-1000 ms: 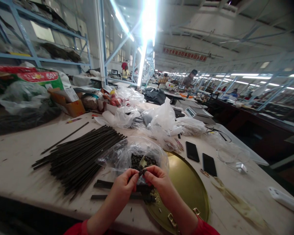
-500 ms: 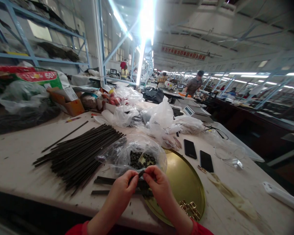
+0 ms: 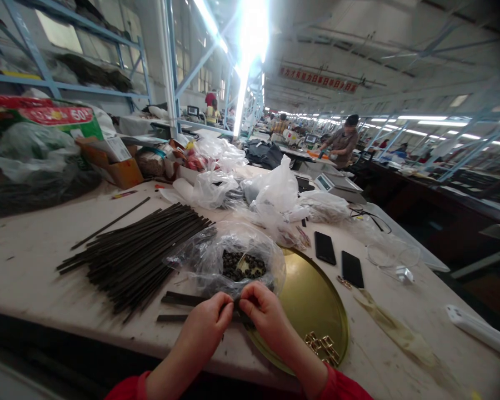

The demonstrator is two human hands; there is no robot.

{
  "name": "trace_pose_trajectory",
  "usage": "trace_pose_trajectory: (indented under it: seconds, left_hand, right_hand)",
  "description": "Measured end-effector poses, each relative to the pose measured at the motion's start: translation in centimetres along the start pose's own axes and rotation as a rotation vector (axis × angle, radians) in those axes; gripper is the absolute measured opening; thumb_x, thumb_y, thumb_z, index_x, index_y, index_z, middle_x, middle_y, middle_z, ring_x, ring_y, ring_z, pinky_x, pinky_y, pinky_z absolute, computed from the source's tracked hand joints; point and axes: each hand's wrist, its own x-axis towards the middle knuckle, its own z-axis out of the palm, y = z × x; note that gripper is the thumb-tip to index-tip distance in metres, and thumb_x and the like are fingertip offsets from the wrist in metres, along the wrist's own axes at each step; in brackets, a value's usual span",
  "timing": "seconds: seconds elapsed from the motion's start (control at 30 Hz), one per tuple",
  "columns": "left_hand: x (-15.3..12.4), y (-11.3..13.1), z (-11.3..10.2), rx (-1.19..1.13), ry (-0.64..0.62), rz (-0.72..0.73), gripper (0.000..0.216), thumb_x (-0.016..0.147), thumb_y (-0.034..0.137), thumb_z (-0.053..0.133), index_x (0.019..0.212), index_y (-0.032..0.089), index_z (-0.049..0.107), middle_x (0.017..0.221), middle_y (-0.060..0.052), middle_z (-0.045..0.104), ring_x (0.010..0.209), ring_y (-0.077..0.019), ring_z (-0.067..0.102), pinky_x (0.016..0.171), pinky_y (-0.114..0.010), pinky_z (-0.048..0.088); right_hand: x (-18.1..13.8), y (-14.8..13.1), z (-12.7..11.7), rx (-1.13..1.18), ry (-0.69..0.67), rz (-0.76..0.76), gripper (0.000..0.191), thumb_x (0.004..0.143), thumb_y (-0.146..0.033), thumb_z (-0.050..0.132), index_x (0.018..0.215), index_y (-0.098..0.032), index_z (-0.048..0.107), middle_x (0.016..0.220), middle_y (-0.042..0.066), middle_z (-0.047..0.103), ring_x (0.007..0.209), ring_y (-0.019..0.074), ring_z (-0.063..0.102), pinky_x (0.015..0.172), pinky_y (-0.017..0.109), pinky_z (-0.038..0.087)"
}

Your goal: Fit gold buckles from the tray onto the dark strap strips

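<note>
Below a red Chinese-lettered banner [image 3: 317, 79], over a smudged tabletop [image 3: 29, 280], the left hand [image 3: 208, 322] and right hand [image 3: 264, 311] pinch a mostly hidden dark strip [image 3: 236, 303] between closed fingertips [image 3: 245, 305], near a crinkled plastic bag [image 3: 210, 272].

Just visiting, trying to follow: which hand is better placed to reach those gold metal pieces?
Probably the right hand: it is nearer the gold metal pieces on the tray, while the left hand is farther away.
</note>
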Motion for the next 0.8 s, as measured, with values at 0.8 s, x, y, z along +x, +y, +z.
trace_pose_trajectory:
  seconds: [0.8]
  left_hand:
    - [-0.8, 0.6, 1.2, -0.325, 0.166, -0.008, 0.015, 0.081, 0.028, 0.039, 0.089, 0.017, 0.048, 0.067, 0.0, 0.058, 0.061, -0.0174, 0.057, 0.059, -0.029, 0.043]
  right_hand:
    - [-0.9, -0.8, 2.1, 0.629, 0.101, 0.307, 0.022, 0.063, -0.032, 0.071, 0.072, -0.018, 0.056, 0.066, -0.003, 0.057, 0.062, 0.012, 0.053, 0.064, 0.026, 0.041]
